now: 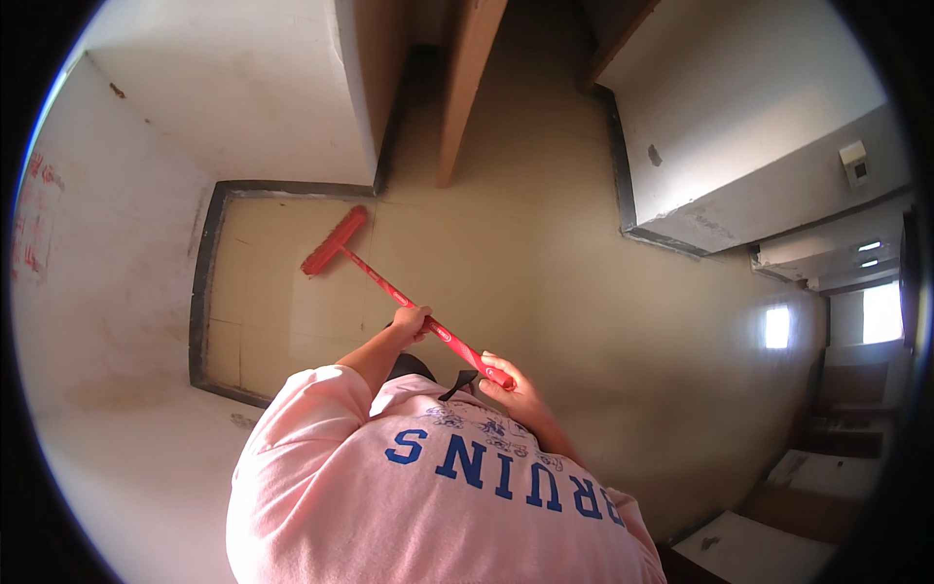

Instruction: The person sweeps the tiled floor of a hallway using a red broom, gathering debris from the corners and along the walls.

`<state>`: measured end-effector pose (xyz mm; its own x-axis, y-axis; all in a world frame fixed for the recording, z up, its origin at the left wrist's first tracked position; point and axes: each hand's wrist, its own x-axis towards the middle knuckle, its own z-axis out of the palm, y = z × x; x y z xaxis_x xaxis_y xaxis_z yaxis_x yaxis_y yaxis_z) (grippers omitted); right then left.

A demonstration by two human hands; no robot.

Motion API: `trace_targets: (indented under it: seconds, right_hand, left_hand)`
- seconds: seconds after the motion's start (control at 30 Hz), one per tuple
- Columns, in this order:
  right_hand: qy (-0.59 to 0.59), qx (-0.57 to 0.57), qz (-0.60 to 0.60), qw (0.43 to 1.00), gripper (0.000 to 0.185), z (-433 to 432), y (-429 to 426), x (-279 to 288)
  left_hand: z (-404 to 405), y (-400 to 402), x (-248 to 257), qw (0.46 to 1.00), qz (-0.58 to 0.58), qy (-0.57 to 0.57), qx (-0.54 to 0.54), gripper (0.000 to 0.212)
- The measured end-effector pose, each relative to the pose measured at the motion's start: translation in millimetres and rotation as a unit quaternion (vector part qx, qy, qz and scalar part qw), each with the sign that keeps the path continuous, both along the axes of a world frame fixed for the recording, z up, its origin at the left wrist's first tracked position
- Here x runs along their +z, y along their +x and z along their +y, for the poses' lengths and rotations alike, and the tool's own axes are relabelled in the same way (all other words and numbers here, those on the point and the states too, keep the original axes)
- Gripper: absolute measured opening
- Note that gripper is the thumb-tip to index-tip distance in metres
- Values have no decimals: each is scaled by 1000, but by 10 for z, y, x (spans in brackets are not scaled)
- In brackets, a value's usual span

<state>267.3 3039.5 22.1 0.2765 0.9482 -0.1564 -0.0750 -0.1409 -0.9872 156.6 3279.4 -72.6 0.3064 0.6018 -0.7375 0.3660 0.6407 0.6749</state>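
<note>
A red push broom with a long red handle slants from the upper left down to the wearer's chest. Its bristled head rests on the pale floor near the dark baseboard corner. My left hand is closed around the middle of the handle. At the handle's upper end, my right hand holds it, thumb and fingers on either side. The fingers of my left hand are partly hidden behind the handle.
White walls with a dark baseboard bound the floor at left and top. A wooden door stands ajar at the top. A wall corner juts in at the upper right; a passage with a bright window lies beyond.
</note>
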Motion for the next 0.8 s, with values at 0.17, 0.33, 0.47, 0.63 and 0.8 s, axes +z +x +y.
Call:
trace_targets:
  seconds: [0.17,0.33,0.47,0.63,0.8]
  right_hand:
    - [-42,-45,34,998,44,-513,162,-13]
    - [-106,-98,-5,990,41,-1202,367,32]
    - [-72,-133,-5,988,35,-1519,376,135]
    - [-60,-187,30,980,30,-1724,256,420]
    - [35,-161,12,986,24,-1779,192,700]
  left_hand:
    - [-460,311,-134,998,24,-14,-56,21]
    - [-1074,665,-255,988,39,-25,-145,21]
    - [-1372,786,-255,977,49,-41,-204,21]
    - [-1515,802,-198,969,11,-127,-213,20]
    - [-1608,807,-111,982,-20,-133,-136,19]
